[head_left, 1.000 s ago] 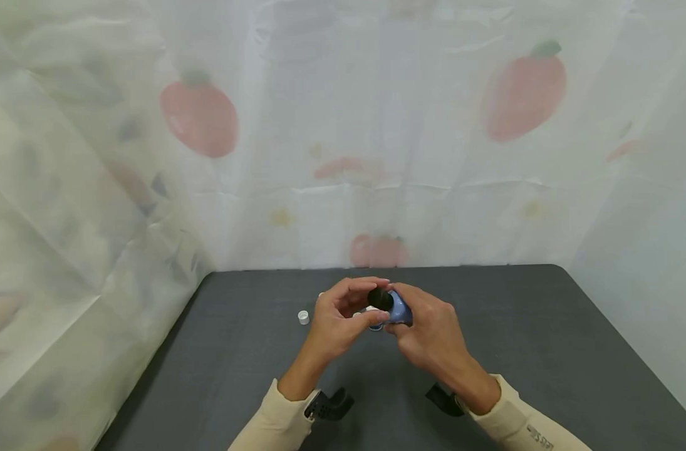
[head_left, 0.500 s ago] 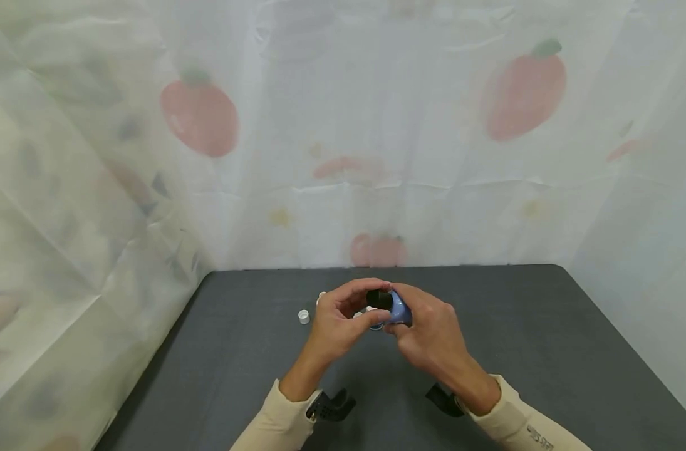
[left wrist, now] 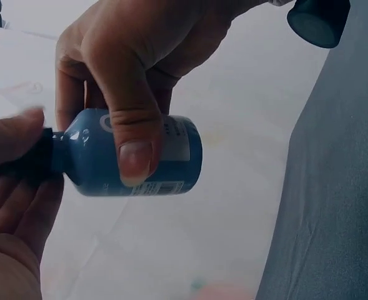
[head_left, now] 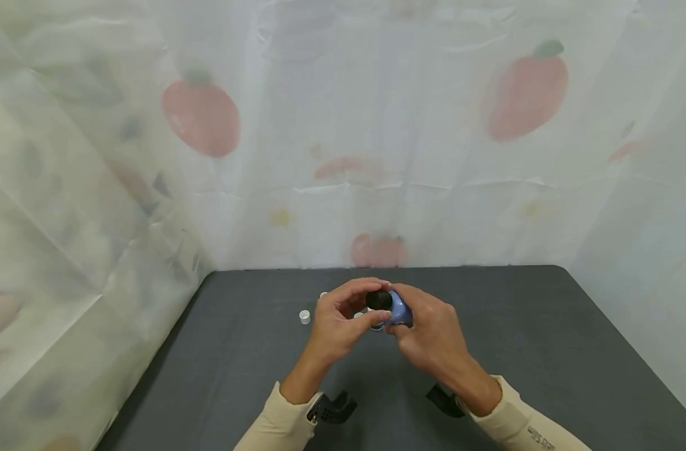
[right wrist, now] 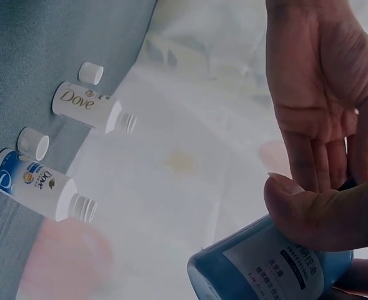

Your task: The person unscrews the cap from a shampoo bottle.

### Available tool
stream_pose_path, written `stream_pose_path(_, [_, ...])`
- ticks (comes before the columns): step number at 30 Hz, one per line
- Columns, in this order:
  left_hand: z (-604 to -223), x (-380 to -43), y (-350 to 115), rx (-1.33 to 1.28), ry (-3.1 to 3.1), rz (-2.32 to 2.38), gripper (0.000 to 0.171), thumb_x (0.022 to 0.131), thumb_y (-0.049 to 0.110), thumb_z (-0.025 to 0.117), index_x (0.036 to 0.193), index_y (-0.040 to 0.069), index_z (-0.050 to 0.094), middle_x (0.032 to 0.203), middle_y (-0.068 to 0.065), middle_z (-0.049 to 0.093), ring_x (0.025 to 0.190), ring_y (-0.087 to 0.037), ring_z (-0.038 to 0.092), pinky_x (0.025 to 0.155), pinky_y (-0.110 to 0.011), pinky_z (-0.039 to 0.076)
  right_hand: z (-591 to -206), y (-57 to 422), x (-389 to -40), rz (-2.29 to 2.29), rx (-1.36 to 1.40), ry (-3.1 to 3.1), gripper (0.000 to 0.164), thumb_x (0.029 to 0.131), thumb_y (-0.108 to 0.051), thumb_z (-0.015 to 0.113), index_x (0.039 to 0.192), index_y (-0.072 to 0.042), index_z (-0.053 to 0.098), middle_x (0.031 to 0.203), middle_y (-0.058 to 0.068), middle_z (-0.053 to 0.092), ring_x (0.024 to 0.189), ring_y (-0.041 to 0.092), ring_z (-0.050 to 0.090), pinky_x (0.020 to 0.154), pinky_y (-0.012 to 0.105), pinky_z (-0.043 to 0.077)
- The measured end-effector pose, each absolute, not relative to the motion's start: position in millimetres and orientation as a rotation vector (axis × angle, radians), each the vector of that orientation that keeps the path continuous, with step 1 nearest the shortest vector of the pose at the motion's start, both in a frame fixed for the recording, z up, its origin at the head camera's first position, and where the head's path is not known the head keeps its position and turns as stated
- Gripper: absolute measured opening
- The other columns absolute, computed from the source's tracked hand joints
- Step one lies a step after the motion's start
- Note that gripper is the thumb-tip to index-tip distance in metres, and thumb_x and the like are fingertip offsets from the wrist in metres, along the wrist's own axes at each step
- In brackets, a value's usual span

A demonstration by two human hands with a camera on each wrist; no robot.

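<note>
In the head view a blue bottle (head_left: 400, 309) is held in the air, its black cap (head_left: 379, 300) facing left. My right hand (head_left: 433, 327) grips the bottle's body, with the thumb pressed on its side in the left wrist view. At the capped end is my left hand (head_left: 334, 324), its thumb and fingers pinching the black cap. The cap sits at the bottle's neck, partly covered by fingers in the left wrist view. White label print (right wrist: 283, 265) shows on the bottle in the right wrist view.
Two uncapped white Dove bottles stand on the dark table (head_left: 235, 369), one with gold lettering (right wrist: 84, 103), one with a blue label (right wrist: 37, 184). A white cap (right wrist: 90, 73) and another white cap (right wrist: 33, 144) lie beside them. A fruit-print curtain (head_left: 433, 125) surrounds the table.
The black cap has shifted very slightly left and tilted to lie more sideways. Both hands stay almost in place on the bottle and cap.
</note>
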State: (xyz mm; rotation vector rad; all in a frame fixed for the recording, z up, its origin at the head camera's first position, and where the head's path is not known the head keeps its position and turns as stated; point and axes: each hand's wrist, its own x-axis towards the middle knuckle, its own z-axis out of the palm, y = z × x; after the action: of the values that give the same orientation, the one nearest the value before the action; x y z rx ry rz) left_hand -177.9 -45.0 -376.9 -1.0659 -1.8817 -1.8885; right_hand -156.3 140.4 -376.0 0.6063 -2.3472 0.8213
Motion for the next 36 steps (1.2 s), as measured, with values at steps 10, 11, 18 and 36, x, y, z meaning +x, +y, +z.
stream_pose_path(10, [-377,-178,-44,-0.996,-1.897,-1.831,0.031,0.086,-0.007,0.081,0.114,-0.003,0.068,0.112,-0.024,0.066,0.106,-0.014,0.072,0.097,-0.033,0.063,-375,139,-155,0.819,0.613,-2.345,0.057,0.071,-0.005,0.094,0.123,-0.005,0.071,0.114,0.011,0.076,0.093,0.024,0.076,0.075,0.040,0.065])
stream_pose_path(11, [-377,-178,-43,-0.989,-1.885,-1.837,0.030,0.085,-0.007,0.081,0.112,-0.002,0.067,0.112,-0.024,0.065,0.106,-0.015,0.073,0.097,-0.033,0.063,-375,139,-154,0.821,0.612,-2.344,0.058,0.071,-0.005,0.095,0.124,-0.005,0.071,0.115,0.011,0.077,0.093,0.024,0.077,0.076,0.040,0.065])
stream_pose_path(18, [-379,-179,-36,-1.019,-1.772,-1.840,0.036,0.085,-0.010,0.080,0.117,-0.005,0.065,0.112,-0.029,0.068,0.102,-0.013,0.074,0.090,-0.029,0.064,-374,138,-155,0.830,0.615,-2.344,0.054,0.074,-0.007,0.094,0.123,-0.005,0.071,0.112,0.009,0.076,0.091,0.023,0.076,0.075,0.040,0.065])
stream_pose_path(36, [-375,-174,-40,-0.985,-1.813,-1.830,0.036,0.084,-0.010,0.081,0.117,-0.006,0.066,0.112,-0.028,0.068,0.107,-0.009,0.074,0.088,-0.029,0.065,-372,137,-153,0.822,0.595,-2.381,0.057,0.072,-0.008,0.095,0.123,-0.006,0.070,0.112,0.010,0.076,0.091,0.023,0.076,0.074,0.039,0.065])
